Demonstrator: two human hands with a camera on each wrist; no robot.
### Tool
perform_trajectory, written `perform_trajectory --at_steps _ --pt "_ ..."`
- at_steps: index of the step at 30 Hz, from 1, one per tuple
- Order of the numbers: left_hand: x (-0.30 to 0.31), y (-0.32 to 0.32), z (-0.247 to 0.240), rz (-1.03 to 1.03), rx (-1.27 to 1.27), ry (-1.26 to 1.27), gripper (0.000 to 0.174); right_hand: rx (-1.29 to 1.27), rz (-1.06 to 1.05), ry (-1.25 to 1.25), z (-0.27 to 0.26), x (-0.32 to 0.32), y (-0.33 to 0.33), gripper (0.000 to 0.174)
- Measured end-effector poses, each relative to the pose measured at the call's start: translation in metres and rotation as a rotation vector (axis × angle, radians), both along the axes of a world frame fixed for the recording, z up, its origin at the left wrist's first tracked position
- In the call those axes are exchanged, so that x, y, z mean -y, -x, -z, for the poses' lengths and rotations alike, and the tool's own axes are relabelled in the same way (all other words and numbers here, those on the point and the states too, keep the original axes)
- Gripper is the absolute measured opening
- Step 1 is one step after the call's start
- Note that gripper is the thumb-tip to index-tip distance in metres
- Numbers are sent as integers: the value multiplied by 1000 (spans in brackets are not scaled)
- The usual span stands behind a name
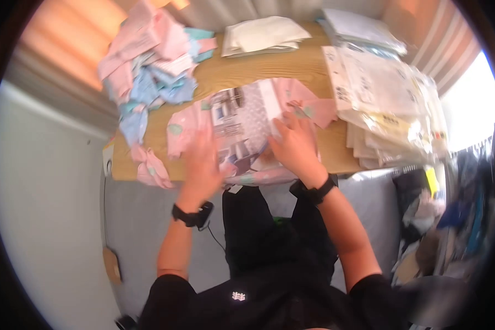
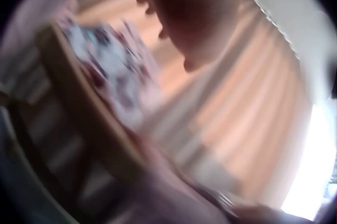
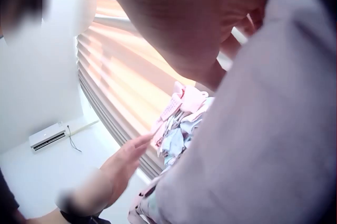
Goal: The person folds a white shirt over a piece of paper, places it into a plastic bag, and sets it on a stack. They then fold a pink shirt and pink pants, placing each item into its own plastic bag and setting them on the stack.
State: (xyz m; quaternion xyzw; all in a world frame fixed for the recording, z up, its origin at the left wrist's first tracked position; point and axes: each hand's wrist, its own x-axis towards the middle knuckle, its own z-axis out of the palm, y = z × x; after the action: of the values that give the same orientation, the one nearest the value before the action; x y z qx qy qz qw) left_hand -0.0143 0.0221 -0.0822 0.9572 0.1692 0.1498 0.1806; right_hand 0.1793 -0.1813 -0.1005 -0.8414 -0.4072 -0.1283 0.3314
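showing printed sheet [image 1: 247, 113] flat on pink garment [image 1: 177, 131], at front of wooden table [image 1: 258, 69]. blurred over garment's left side with left hand [image 1: 201, 165], fingers straight. at sheet's right edge with right hand [image 1: 298, 143]; can't tell if gripping. ringed by heaped clothes [image 1: 143, 49], white stack [image 1: 267, 37], bagged packs [image 1: 388, 104].

Light-brown wood-grain table [image 1: 258, 69] before pleated beige-and-orange fabric curtains [image 1: 66, 55], parts glowing warm. Bright white glare [image 1: 474, 102] at head view's right edge. Plain off-white wall [image 1: 44, 176] on left; flat grey floor [image 1: 137, 220] beneath. Right wrist view: white oblong air conditioner [image 3: 48, 136] on bluish-white wall [image 3: 37, 182], thin dark cable [image 3: 75, 146] dangling beside.
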Motion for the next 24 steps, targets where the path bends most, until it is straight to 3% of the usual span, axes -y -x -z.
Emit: perform_trajectory --at_steps 2,5,7,10,16,19,21,23,24 --pt "-66 37 39 -391 203 35 62 71 -12 14 2 1 -3 40" --pt "-118 89 83 -795 570 -388 51 117 -7 62 0 4 3 43" --pt "-116 88 85 -659 1076 354 44 139 -21 63 6 0 1 42" --pt "-100 88 79 -742 1070 332 42 169 -42 68 2 -2 7 41" --pt "-74 117 45 -753 711 -32 47 185 -35 100 3 -6 9 41" --pt "-84 135 2 -806 737 358 38 206 -8 98 -2 -10 11 40" --pt "-132 130 -26 -547 1060 70 27 208 -5 88 -2 -9 14 40" --pt "-140 107 -112 -618 1254 271 16 204 -14 77 -1 -9 13 40" --pt "-139 96 -152 -516 1294 267 15 184 -24 62 0 -9 14 40"
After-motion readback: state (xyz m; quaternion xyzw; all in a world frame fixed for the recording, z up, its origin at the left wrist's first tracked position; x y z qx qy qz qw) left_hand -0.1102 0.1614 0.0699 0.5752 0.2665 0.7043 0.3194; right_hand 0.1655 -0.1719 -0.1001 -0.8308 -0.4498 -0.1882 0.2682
